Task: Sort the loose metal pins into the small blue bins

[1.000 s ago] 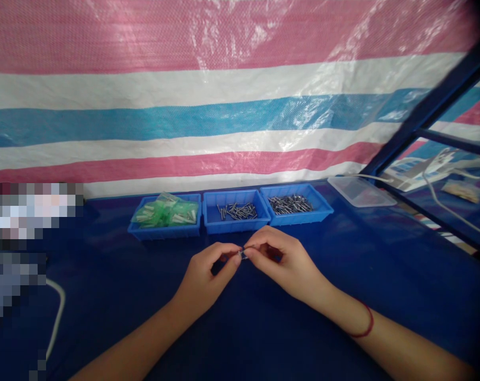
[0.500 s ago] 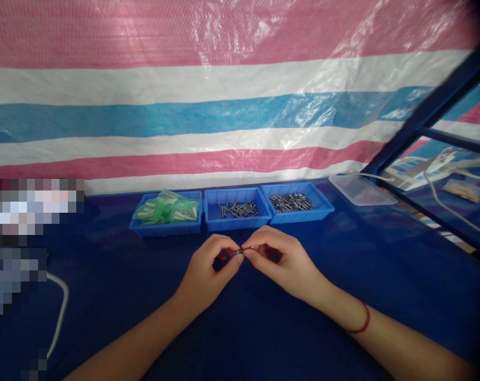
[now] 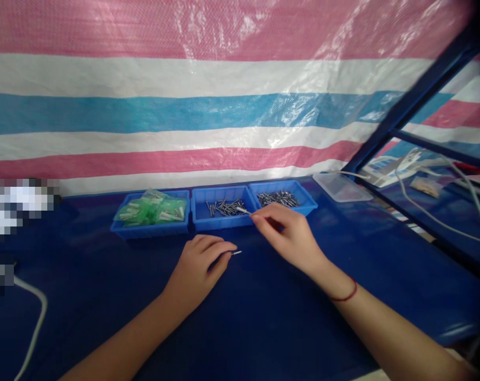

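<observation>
My left hand rests on the dark blue table and pinches a small metal pin whose tip pokes out past the fingers. My right hand is stretched toward the middle blue tray and pinches another thin metal pin over that tray's right edge. Loose metal pins lie in the middle tray. The right blue tray holds a denser heap of metal pins. The left blue tray holds green plastic bags of parts.
A striped pink, white and blue tarp hangs behind the trays. A clear plastic lid lies right of the trays. A dark blue frame bar slants at the right, with white cables beyond it. Another white cable curves at the left.
The hands were together at the centre, joined on one small piece. Now they are apart: the right hand has moved up to the middle tray, and the left has sunk to the table.
</observation>
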`<state>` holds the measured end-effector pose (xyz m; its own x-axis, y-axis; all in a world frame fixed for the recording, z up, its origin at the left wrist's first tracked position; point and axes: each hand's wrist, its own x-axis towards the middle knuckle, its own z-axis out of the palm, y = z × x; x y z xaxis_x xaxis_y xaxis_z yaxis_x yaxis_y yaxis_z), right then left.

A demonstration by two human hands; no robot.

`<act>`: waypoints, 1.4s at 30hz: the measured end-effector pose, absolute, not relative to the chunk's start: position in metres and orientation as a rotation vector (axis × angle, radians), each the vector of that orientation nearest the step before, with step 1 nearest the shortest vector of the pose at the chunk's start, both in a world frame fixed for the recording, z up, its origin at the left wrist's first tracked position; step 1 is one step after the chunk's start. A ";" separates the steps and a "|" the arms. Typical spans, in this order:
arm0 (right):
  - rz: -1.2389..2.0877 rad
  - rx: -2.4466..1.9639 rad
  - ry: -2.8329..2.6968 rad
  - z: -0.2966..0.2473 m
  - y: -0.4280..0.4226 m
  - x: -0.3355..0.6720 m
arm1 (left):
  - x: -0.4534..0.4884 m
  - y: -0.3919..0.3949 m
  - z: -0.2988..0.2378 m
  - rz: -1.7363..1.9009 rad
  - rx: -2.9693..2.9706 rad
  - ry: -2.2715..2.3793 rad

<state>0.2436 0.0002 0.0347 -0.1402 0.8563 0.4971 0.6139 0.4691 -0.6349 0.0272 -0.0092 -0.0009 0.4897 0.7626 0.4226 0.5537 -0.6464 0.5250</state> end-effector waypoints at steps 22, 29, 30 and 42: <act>0.560 -1.179 -2.160 0.030 -0.015 0.227 | 0.025 -0.004 -0.001 0.927 2.277 1.187; 0.632 -1.125 -2.190 0.027 -0.015 0.227 | 0.028 -0.011 0.003 1.131 2.111 1.165; 0.654 -1.113 -2.194 0.027 -0.015 0.227 | 0.029 -0.012 0.002 1.144 2.086 1.168; 0.814 -1.058 -2.072 0.019 -0.016 0.218 | 0.029 -0.014 0.002 1.094 1.906 1.175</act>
<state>0.2178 -0.0165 0.0191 -0.4519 0.8490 0.2739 0.4356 0.4779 -0.7627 0.0293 -0.0140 0.0016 0.2543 0.9134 0.3178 0.3822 -0.3968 0.8346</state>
